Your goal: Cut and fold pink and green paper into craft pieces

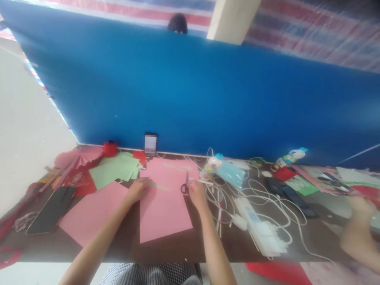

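Note:
A sheet of pink paper lies before me, with pale green strips on it. My left hand rests flat on the sheet's left edge, fingers stretched out and holding nothing. At the opposite edge, my right hand has its fingers closed at the handles of dark scissors. One handle loop shows beside the fingers, and the blades point away from me. The other loop is hidden by the hand. Another pink sheet lies under my left forearm.
Green sheets, a red tape roll and a dark phone are left. A lit phone leans on the blue partition. Right are a glue bottle, tangled white cables and a power strip. A co-worker's arm reaches in.

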A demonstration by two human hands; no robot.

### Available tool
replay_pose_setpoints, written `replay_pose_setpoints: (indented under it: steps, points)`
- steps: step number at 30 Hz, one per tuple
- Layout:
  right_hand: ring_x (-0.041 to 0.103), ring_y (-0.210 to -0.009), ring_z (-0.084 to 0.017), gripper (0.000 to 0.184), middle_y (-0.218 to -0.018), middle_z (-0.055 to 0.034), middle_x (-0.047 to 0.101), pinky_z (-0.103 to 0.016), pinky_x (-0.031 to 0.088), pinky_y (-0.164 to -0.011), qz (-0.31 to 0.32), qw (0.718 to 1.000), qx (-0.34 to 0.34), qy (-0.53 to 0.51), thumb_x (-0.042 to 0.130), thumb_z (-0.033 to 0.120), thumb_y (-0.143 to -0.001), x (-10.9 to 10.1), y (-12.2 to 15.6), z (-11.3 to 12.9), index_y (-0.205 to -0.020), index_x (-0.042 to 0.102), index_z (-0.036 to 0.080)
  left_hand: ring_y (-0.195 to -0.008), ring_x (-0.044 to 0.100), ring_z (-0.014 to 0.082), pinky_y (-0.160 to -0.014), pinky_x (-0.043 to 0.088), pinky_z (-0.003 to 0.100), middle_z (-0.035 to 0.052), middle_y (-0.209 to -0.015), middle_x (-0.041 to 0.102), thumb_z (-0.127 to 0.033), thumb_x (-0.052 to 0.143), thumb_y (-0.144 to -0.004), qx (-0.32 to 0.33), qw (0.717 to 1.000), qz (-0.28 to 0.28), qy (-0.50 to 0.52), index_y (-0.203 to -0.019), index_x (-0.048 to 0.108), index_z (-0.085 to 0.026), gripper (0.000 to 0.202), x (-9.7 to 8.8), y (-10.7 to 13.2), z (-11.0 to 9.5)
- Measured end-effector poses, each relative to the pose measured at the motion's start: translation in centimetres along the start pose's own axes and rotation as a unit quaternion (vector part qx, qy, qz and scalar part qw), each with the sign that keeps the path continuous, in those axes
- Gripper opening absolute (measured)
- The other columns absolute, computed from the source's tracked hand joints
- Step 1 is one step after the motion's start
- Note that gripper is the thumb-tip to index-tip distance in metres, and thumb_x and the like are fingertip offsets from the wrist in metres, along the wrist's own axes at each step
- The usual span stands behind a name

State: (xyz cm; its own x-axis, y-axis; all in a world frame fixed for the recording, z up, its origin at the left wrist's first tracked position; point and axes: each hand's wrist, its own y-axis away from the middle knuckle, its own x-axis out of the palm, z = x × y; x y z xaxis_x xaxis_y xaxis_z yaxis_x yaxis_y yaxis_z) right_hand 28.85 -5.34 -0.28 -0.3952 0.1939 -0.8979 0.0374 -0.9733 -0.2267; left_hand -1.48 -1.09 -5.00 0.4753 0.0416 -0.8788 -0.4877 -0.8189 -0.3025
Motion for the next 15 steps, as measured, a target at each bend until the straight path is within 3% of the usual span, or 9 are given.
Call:
replay_pose_setpoints:
  steps: [3, 6, 9, 12, 15]
  points:
    - [0.052, -0.091, -0.029, 0.022, -0.089, -0.0181, 0.06, -0.042, 0.036, -0.079, -0.038, 0.992, 0.112, 0.047, 0.044, 0.021, -0.08, -2.3, 1.9, -4.8, -0.08, 0.064, 0.012, -0.104, 0.055, 0.0215, -0.096, 0.036, 0.04, 0.0078, -0.111, 0.061, -0.019, 0.046, -0.083, 0.036, 0.999, 0.03, -0.016, -0.102, 0.06, -0.02, 0.024, 0.1, -0.5, -0.1]
    - [0.051, -0.095, -0.034, 0.012, -0.089, -0.0174, 0.06, -0.045, 0.037, -0.074, -0.016, 0.976, 0.204, 0.08, 0.055, 0.023, -0.072, -2.8, 3.5, -7.5, -0.068, 0.064, 0.015, -0.096, 0.058, 0.0202, -0.096, 0.036, 0.04, 0.008, -0.102, 0.064, -0.012, 0.043, -0.084, 0.066, 0.995, 0.05, -0.054, -0.096, 0.061, -0.018, 0.023, 0.2, -0.3, -0.4]
    - [0.052, -0.096, -0.03, 0.013, -0.093, -0.0121, 0.062, -0.043, 0.037, -0.077, -0.034, 0.976, 0.204, 0.067, 0.054, 0.023, -0.073, -2.4, 4.1, -8.4, -0.064, 0.063, 0.018, -0.09, 0.059, 0.0216, -0.085, 0.043, 0.036, 0.0099, -0.095, 0.064, -0.01, 0.046, -0.082, 0.073, 0.992, 0.068, -0.08, -0.096, 0.06, -0.016, 0.021, 0.3, 0.1, -0.8]
    - [0.055, -0.089, -0.027, 0.02, -0.087, -0.011, 0.064, -0.043, 0.037, -0.081, -0.144, 0.972, 0.185, 0.01, 0.049, 0.031, -0.076, -2.6, 4.1, -8.6, -0.072, 0.063, 0.017, -0.089, 0.059, 0.021, -0.078, 0.045, 0.032, 0.0096, -0.092, 0.064, -0.012, 0.045, -0.083, 0.049, 0.995, 0.071, -0.058, -0.095, 0.059, -0.017, 0.019, 0.4, 0.5, -1.0]
    - [0.056, -0.085, -0.025, 0.033, -0.085, -0.0129, 0.065, -0.04, 0.038, -0.081, -0.256, 0.95, 0.165, -0.065, 0.043, 0.04, -0.08, -4.0, 4.1, -7.9, -0.085, 0.062, 0.013, -0.086, 0.06, 0.018, -0.074, 0.045, 0.026, 0.0083, -0.09, 0.063, -0.017, 0.042, -0.086, 0.024, 0.997, 0.071, -0.027, -0.095, 0.059, -0.017, 0.019, 0.4, 0.6, -0.9]
